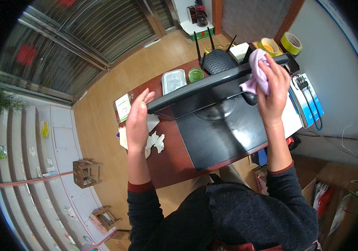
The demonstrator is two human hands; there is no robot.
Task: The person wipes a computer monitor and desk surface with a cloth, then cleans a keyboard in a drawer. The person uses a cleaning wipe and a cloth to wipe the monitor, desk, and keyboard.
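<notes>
A black computer monitor (197, 84) stands on the desk, seen from above along its top edge. My left hand (138, 122) is at its left end, thumb towards me and fingers reaching round behind the corner. In my right hand (274, 84) is a crumpled lilac cloth (258, 70), held against the monitor's top edge near the right end. A black computer mouse (249, 98) shows partly below the cloth. The round monitor base (218, 109) rests at the back of a glossy black desk mat (216, 138).
Behind the monitor are a black router (219, 61) with upright antennas, a green glass (195, 74), a lidded container (174, 80) and tape rolls (291, 43). Crumpled tissues (158, 142) lie on the red-brown desk (172, 169). Books (310, 103) with a cable on top sit at right.
</notes>
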